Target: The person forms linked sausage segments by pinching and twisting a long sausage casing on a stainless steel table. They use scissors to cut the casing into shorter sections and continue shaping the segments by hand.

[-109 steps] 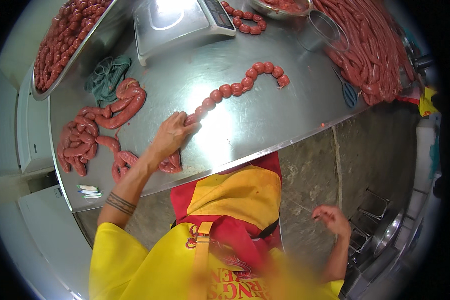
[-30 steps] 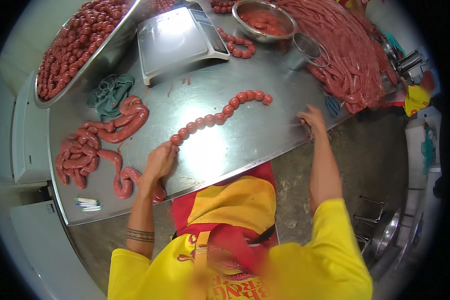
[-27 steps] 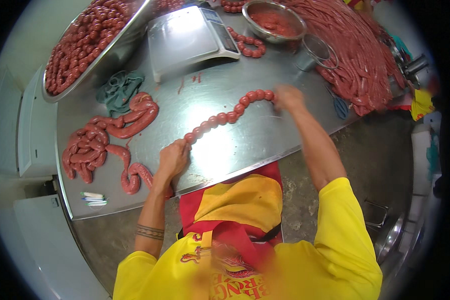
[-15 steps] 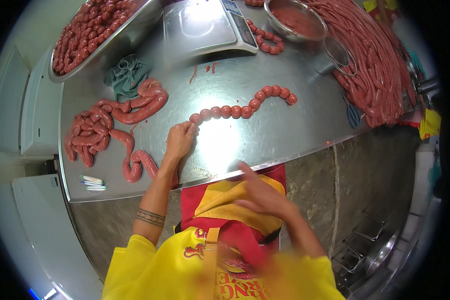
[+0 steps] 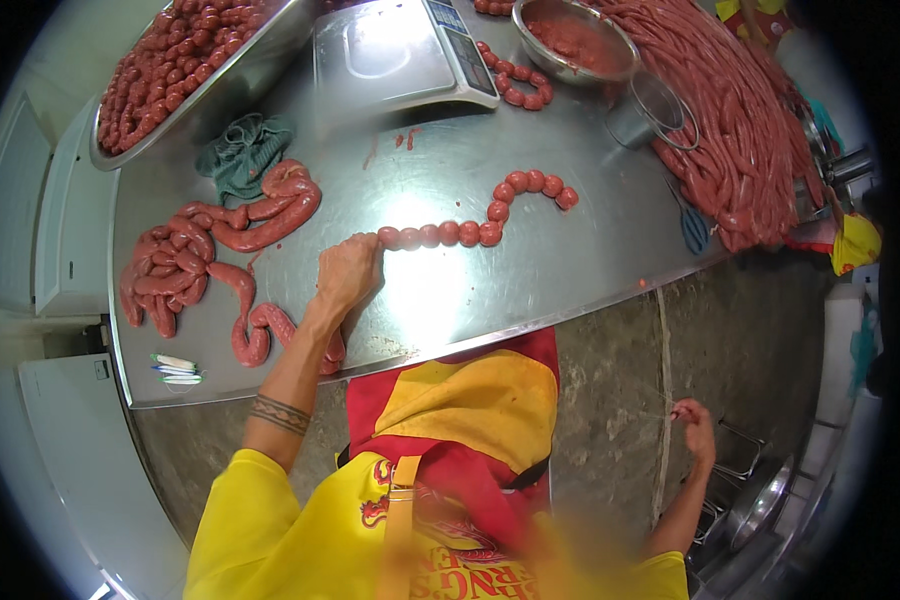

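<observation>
The left hand (image 5: pixel 348 272) pinches the sausage chain (image 5: pixel 470 222) end, so keep it pinned firmly while the right hand (image 5: pixel 694 418), fingers closed on string, pulls taut.

— What's under your left hand (image 5: pixel 348 272)?

— Your table (image 5: pixel 530 290) is brushed steel, smooth, with a bright glare near your fingers. The link chain (image 5: pixel 480 220) you touch looks moist and glossy in its thin casing.

— And around you?

— The cloth (image 5: pixel 242 155) is matt, crumpled green fabric. The scale (image 5: pixel 395 55) has a satin metal pan; the bowl (image 5: pixel 575 40) is shiny steel. Your apron (image 5: pixel 460 420) looks slick, plastic-coated.
</observation>
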`<action>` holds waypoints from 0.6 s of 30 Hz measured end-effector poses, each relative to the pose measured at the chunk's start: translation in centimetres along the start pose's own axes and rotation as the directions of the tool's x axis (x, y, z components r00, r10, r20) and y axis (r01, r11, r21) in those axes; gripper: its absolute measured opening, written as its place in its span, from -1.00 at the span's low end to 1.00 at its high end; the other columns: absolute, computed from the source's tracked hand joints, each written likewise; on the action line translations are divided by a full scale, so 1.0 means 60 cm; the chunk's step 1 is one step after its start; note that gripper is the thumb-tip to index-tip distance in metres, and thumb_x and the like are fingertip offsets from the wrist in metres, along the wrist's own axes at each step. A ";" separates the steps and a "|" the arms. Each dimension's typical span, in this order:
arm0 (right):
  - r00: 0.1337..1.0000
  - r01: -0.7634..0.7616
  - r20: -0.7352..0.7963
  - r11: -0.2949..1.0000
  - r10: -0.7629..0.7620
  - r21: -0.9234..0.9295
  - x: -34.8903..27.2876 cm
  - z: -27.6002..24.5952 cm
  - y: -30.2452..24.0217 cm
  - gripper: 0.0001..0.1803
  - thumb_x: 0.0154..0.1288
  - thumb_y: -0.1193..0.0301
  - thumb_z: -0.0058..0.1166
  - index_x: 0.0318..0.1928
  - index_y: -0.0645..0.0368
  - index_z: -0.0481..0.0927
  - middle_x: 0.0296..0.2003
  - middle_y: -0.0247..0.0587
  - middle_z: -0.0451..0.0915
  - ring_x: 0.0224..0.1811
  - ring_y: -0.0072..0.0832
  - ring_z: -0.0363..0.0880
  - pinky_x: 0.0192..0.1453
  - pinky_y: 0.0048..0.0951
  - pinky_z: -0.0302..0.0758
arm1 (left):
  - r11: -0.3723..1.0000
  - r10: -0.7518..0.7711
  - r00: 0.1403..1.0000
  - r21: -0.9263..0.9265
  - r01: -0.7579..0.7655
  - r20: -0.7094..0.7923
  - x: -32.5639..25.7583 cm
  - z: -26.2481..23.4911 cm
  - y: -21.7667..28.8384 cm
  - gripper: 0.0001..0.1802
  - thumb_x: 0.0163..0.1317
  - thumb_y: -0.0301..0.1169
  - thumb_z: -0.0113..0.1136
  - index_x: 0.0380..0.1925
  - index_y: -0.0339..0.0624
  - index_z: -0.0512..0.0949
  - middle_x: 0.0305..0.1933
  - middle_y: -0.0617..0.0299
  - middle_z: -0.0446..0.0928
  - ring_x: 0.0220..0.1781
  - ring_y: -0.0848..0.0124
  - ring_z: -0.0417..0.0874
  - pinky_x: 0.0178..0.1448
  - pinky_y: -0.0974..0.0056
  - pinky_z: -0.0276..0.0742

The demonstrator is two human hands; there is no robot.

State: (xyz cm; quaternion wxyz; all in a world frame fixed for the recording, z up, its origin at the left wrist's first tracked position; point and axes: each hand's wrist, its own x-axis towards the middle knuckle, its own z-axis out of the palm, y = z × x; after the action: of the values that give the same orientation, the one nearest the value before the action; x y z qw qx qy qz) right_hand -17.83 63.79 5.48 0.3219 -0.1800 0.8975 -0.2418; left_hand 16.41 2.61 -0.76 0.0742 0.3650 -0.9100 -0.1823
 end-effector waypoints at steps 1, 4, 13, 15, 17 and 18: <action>0.998 0.032 -0.054 0.988 -0.041 -0.149 0.006 -0.020 -0.004 -0.87 0.47 0.63 0.03 -0.15 0.25 0.66 -0.29 -0.26 0.64 -0.24 -0.52 0.62 -0.10 -0.37 0.55 | 1.000 0.017 1.000 0.019 -0.017 0.012 0.001 -0.001 -0.006 -0.72 0.53 -0.30 0.06 -0.23 -0.26 0.64 -0.22 -0.20 0.69 -0.21 -0.22 0.69 -0.11 -0.18 0.56; 0.984 0.149 -0.057 0.948 -0.172 -0.282 0.032 -0.028 -0.050 -0.89 0.54 0.54 0.04 -0.14 0.27 0.63 -0.31 -0.17 0.61 -0.28 -0.48 0.59 -0.14 -0.34 0.55 | 0.994 0.096 0.995 0.044 -0.096 0.005 0.009 0.003 -0.024 -0.71 0.52 -0.30 0.03 -0.24 -0.27 0.64 -0.18 -0.19 0.71 -0.23 -0.23 0.73 -0.11 -0.20 0.61; 0.788 0.462 -0.362 0.867 -0.498 -0.189 0.337 0.242 -0.414 -0.19 0.39 0.15 0.32 0.56 0.07 0.35 0.18 0.19 0.68 0.10 0.10 0.72 0.20 0.00 0.60 | 0.985 0.125 0.990 0.111 -0.131 0.062 -0.028 -0.020 0.027 -0.62 0.56 -0.16 0.09 -0.17 -0.31 0.62 -0.20 -0.21 0.72 -0.21 -0.14 0.78 -0.14 -0.16 0.66; 0.742 0.388 -0.375 0.812 -0.556 -0.435 0.405 0.285 -0.491 -0.09 0.30 0.06 0.40 0.56 0.07 0.33 0.13 0.17 0.69 0.11 0.09 0.71 0.21 0.05 0.58 | 0.982 0.077 0.996 0.166 -0.084 0.049 -0.031 -0.018 0.052 -0.54 0.57 -0.06 0.09 -0.19 -0.31 0.63 -0.22 -0.17 0.71 -0.24 -0.10 0.80 -0.14 -0.14 0.67; 0.823 0.234 -0.334 0.809 -0.460 -0.539 0.456 0.309 -0.544 0.02 0.22 -0.01 0.46 0.58 0.08 0.29 0.08 0.15 0.70 0.12 0.06 0.71 0.22 0.09 0.56 | 0.988 -0.015 1.000 0.156 0.012 0.013 -0.010 -0.005 0.069 -0.54 0.59 -0.08 0.07 -0.20 -0.32 0.64 -0.22 -0.17 0.71 -0.24 -0.11 0.80 -0.13 -0.13 0.68; 0.828 0.242 -0.357 0.850 -0.433 -0.468 0.471 0.307 -0.557 0.02 0.23 0.02 0.46 0.59 0.09 0.27 0.04 0.12 0.70 0.09 0.03 0.71 0.20 0.05 0.57 | 0.988 -0.042 0.999 0.146 0.046 -0.027 0.005 0.001 0.070 -0.54 0.60 -0.09 0.05 -0.20 -0.33 0.65 -0.22 -0.18 0.71 -0.24 -0.12 0.80 -0.13 -0.12 0.68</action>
State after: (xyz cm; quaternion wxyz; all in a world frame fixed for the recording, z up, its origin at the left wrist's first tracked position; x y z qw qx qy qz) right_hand -20.55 17.05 -2.47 0.0125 -0.3407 0.9295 -0.1405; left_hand 13.47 5.24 0.78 0.0537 0.3916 -0.9117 -0.1121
